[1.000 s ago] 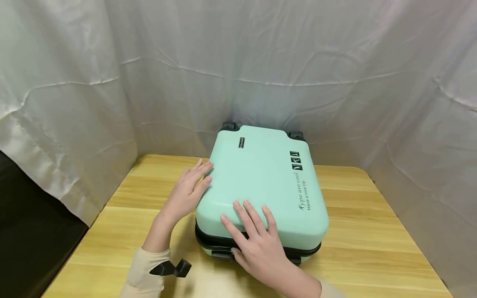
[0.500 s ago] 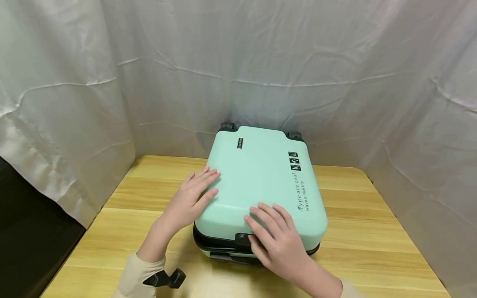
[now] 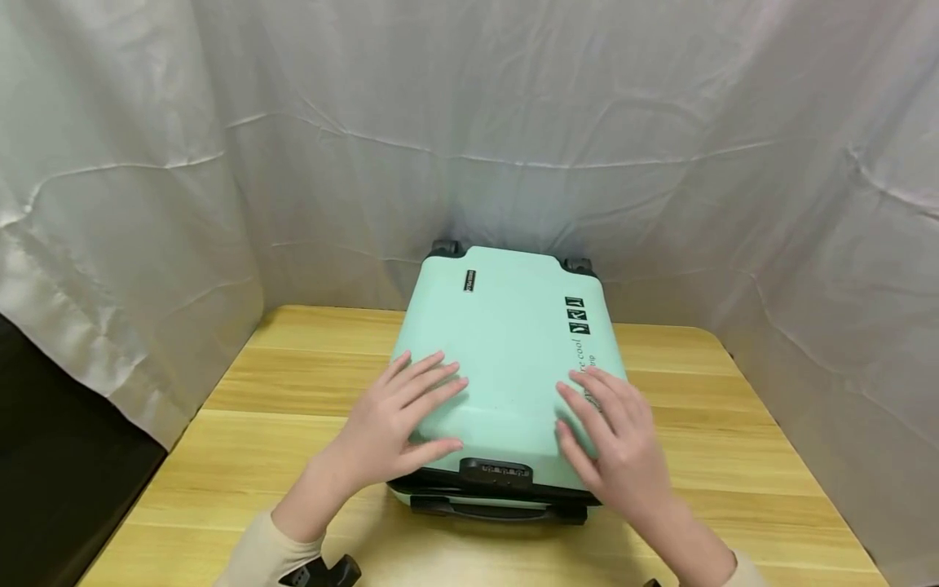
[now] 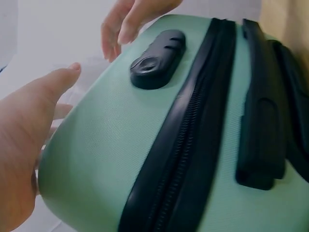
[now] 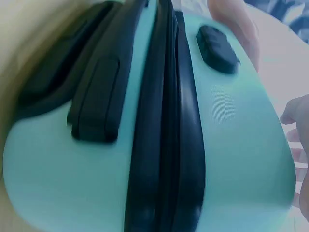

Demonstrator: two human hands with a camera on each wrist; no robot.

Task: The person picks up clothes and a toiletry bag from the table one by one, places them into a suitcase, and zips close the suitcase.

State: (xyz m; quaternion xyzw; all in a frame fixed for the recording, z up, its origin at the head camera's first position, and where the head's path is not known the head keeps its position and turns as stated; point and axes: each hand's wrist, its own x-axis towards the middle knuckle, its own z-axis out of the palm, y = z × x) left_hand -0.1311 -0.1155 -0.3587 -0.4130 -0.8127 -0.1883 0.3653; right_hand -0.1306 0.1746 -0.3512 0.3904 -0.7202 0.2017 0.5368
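Note:
A mint-green hard-shell suitcase (image 3: 506, 342) lies flat on the wooden table, wheels at the far end. My left hand (image 3: 392, 420), fingers spread, is at the near left corner of its lid. The right hand (image 3: 619, 440) is at the near right corner, fingers extended over the printed lettering. Between the hands, a black combination lock (image 3: 495, 472) shows on the near edge. Below it is the black carry handle (image 3: 499, 511). In the left wrist view, a black zipper (image 4: 186, 121) runs along the suitcase's side. Whether each palm touches the lid is unclear.
The wooden table (image 3: 293, 391) extends on both sides of the suitcase. Pale grey curtains (image 3: 513, 122) hang behind and at the sides. Two black wheels (image 3: 445, 248) at the far end stand close to the back curtain. Something black (image 3: 66, 408) is at the far left.
My right hand has moved right from the middle of the near edge to the right corner, uncovering the lock and handle. The left hand has shifted right and nearer, further onto the lid.

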